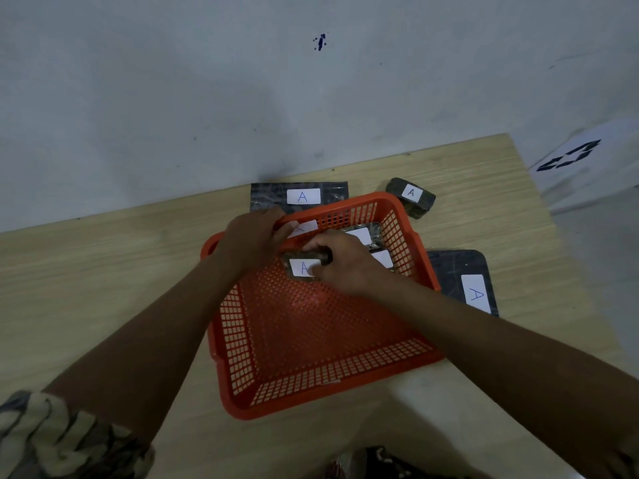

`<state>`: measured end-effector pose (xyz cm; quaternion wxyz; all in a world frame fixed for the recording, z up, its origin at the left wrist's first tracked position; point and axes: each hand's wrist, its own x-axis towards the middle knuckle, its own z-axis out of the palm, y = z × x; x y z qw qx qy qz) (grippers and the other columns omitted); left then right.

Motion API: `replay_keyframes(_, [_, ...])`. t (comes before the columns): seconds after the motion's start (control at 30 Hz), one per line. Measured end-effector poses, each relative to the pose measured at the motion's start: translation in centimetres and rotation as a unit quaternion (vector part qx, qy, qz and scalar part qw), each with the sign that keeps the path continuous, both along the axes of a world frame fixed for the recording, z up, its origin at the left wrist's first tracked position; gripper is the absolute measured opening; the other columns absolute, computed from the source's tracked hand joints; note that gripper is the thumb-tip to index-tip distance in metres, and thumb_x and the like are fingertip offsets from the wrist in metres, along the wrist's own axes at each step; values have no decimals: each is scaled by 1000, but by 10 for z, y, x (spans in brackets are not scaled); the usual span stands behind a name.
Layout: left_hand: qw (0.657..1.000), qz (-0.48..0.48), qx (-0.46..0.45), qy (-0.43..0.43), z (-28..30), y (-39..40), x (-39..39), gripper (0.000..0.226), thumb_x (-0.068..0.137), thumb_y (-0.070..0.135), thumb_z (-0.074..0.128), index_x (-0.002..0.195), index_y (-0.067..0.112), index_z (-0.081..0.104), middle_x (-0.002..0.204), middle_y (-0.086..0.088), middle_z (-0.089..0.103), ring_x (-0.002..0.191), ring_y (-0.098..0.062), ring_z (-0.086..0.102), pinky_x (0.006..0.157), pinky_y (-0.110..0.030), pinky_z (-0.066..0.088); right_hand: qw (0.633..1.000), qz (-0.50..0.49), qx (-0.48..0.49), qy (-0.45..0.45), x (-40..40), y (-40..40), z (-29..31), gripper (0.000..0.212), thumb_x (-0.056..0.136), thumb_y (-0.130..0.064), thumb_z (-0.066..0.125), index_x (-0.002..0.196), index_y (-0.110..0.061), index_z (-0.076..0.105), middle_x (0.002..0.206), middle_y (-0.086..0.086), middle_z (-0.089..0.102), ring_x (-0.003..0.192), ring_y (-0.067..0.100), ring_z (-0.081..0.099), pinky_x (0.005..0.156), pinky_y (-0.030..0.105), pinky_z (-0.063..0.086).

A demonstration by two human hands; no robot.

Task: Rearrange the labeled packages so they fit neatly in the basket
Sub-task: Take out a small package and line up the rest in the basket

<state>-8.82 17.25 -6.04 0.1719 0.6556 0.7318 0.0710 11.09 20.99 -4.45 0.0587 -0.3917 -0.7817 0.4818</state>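
An orange mesh basket (311,340) sits on the wooden table. My left hand (254,240) and my right hand (342,261) both reach into its far end. Together they grip a small dark package with a white "A" label (301,267). Behind my hands, against the basket's far wall, lie other labeled packages: one at the far left (306,227), one at the far right (361,235), one just below it (383,259). My hands partly hide them.
Outside the basket lie a flat dark package labeled "A" (301,196) behind it, a small chunky one (411,197) at the far right corner, and a flat one (466,281) on the right. A wall stands close behind the table (103,271).
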Motion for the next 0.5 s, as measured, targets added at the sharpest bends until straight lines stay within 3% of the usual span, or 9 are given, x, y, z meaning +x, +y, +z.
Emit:
replay_keyframes(0.17, [1000, -14, 10, 5, 2, 1, -11, 30, 98, 46, 45, 88, 19, 54, 77, -2, 57, 66, -20, 54, 61, -31, 36, 1000, 6, 25, 16, -19, 11, -13, 29, 86, -14, 71, 110, -22, 58, 119, -1, 62, 107, 15, 57, 91, 37, 50])
replay_keyframes(0.23, [999, -13, 11, 41, 0, 0, -14, 36, 97, 53, 43, 87, 19, 55, 75, 0, 56, 65, -20, 54, 60, -31, 39, 997, 47, 61, -5, -17, 13, -16, 40, 82, -20, 74, 118, -22, 56, 126, 0, 55, 113, 15, 52, 93, 37, 48])
replay_keyframes(0.33, [995, 15, 33, 97, -3, -5, -20, 47, 93, 64, 39, 84, 20, 55, 70, 3, 54, 59, -17, 52, 58, -29, 38, 982, 126, 135, -48, -12, 10, -21, 67, 76, -21, 79, 134, -18, 46, 133, 4, 42, 111, 18, 49, 83, 29, 45])
replay_keyframes(0.43, [994, 26, 35, 98, -7, -11, -22, 53, 93, 65, 36, 98, 17, 59, 78, -4, 65, 62, -20, 58, 61, -32, 50, 959, 131, 241, -71, -11, 3, -23, 65, 79, -16, 76, 135, -14, 44, 133, 9, 44, 113, 25, 51, 84, 38, 51])
replay_keyframes(0.5, [994, 25, 45, 94, -10, -15, -22, 54, 94, 63, 36, 108, 16, 59, 85, -6, 70, 67, -23, 64, 65, -34, 54, 952, 129, 273, -59, -12, 0, -22, 63, 78, -21, 77, 133, -12, 48, 130, 11, 55, 115, 28, 52, 92, 42, 47])
